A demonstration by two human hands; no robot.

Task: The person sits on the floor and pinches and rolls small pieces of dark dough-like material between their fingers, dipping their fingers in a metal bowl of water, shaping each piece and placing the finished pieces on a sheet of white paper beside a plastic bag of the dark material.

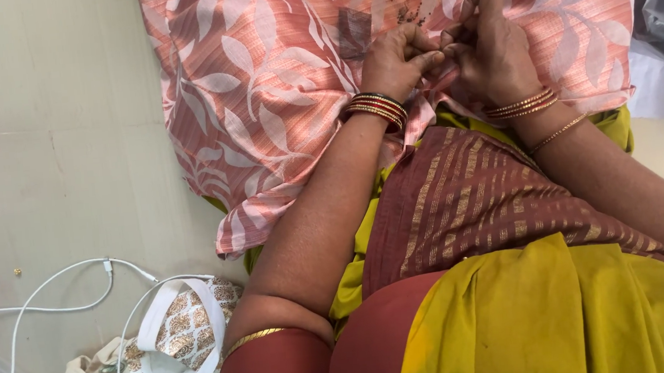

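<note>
Two hands, left hand (397, 61) and right hand (488, 49), are each pinching one pink leaf-print fabric (259, 81) in a narrow grip; the fabric is stretching far-to-near across the lap.

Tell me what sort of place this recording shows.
Probably a home floor used for hand sewing: both hands, left hand and right hand, pinch pink leaf-print fabric spread on a pale floor, with a white cable and cloth bag nearby.
</note>
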